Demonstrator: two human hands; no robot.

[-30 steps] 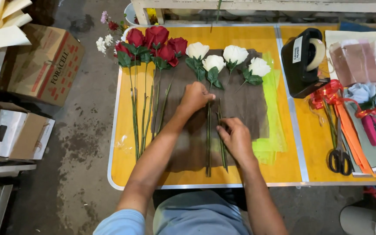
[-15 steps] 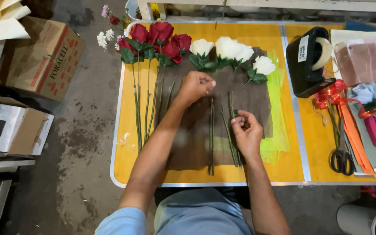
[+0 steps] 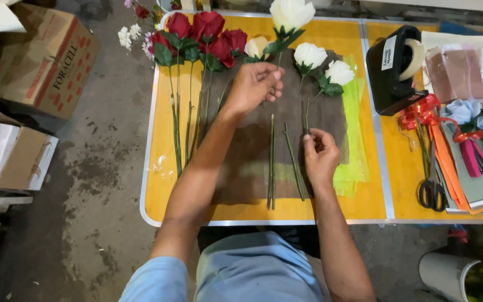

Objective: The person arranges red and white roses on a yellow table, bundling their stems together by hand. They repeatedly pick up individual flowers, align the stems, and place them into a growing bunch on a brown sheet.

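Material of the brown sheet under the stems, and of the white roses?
Brown sheet: looks like matte paper or non-woven wrap, dull, no glare, lying flat; can't tell which. White roses: smooth cream petals, stiff green stems; real or artificial stays unclear from this view.

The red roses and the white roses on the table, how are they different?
The red roses lie bunched at the left, untouched; the white roses are spread apart, with the left hand and right hand on their stems. Both have green stems and lie on the yellow table.

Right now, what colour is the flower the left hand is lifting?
White. The flower above the left hand shows best in the head view.
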